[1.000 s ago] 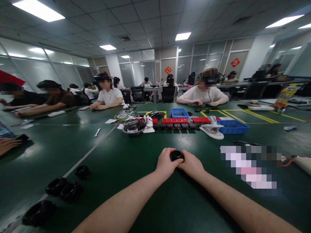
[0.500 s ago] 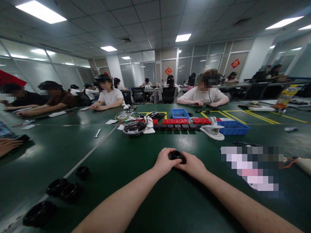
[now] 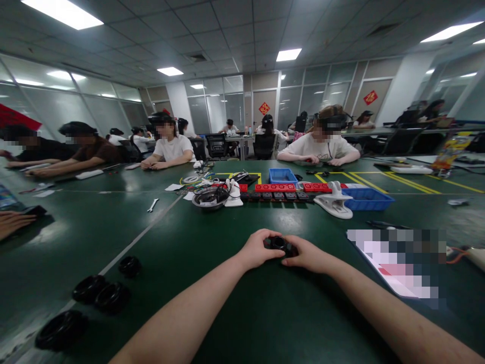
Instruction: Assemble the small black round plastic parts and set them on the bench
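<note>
Bright lights (image 3: pixel 289 54) shine over a big green worktop (image 3: pixel 197 237), and people sit around it and behind it. My left hand (image 3: pixel 259 248) is curled snugly round a small black ring (image 3: pixel 279 246), thumb in front and fingers behind. My right hand (image 3: pixel 310 255) holds its right side, thumb and fingers a bit wider apart. The ring is right in front of me, and my fingers hide some of it. Four more black rings (image 3: pixel 112 297) lie to my left. Farther off are a shiny wrench (image 3: pixel 152 205) and a metal bowl (image 3: pixel 209 203) full of wires. Next to the bowl, red blocks (image 3: pixel 275 187) make a long row, with black blocks (image 3: pixel 278 196) just in front. One white clip (image 3: pixel 334 202) blocks part of a blue tray (image 3: pixel 368 199). Someone else's hand (image 3: pixel 15 222) pokes in at the far left.
</note>
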Demonstrator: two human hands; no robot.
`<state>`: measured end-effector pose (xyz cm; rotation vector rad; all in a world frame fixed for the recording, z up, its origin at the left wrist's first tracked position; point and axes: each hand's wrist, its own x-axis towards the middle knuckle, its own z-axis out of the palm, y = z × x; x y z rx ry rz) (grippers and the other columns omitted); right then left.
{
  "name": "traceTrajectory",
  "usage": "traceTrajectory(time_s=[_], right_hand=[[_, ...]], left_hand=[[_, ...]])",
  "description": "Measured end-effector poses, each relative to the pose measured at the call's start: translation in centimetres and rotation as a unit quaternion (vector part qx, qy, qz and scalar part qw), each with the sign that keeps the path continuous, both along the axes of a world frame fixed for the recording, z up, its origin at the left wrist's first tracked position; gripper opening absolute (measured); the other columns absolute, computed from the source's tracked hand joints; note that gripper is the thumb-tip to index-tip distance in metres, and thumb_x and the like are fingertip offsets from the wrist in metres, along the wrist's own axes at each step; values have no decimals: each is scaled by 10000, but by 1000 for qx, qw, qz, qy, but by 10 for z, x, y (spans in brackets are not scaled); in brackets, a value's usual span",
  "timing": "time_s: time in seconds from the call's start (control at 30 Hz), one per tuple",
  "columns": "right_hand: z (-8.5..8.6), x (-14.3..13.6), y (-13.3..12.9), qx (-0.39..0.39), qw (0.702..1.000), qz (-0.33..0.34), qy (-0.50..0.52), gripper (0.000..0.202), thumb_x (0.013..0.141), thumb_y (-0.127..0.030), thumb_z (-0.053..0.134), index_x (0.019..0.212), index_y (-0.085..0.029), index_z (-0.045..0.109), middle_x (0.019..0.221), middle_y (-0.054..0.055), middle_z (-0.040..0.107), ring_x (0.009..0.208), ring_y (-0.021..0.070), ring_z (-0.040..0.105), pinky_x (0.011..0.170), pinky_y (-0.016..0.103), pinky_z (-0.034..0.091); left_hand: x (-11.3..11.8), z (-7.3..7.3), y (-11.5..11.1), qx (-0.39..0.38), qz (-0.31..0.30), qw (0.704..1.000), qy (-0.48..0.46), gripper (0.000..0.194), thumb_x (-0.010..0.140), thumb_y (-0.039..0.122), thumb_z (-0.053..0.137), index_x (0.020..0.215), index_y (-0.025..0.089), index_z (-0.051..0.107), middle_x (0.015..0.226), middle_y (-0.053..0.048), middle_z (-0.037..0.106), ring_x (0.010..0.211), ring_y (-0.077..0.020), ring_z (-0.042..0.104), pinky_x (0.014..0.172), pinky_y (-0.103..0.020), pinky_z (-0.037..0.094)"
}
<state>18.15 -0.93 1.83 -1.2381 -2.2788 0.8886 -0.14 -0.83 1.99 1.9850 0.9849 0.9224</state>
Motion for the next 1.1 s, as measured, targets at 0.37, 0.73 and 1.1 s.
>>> traceTrajectory(time_s=[0.37,0.73,1.1], right_hand=[[3,-3,-1,-5,1000,17,15,409,639,-242,593,1036,-173,517,936,21,583,817,173,523,719,273,386],[-5,-3,0,4,998,-52,-23,424,587,-304,643,974,-180,523,831,9,585,713,153,520,603,236,365],[-7,-26,-17,55,967,-221,-112,293,598,-356,607,792,-182,474,735,4,548,618,132,499,471,203,261]], left_hand=[[-1,-1,1,10,-19,1000,13,456,598,291,652,1029,204,533,932,-37,516,848,-156,511,715,-261,425],[2,2,-4,14,5,999,29,409,598,289,653,985,205,553,907,-29,526,838,-155,510,722,-264,409],[16,2,-15,5,121,992,15,366,574,205,663,928,186,572,895,-31,529,835,-157,502,774,-291,399]])
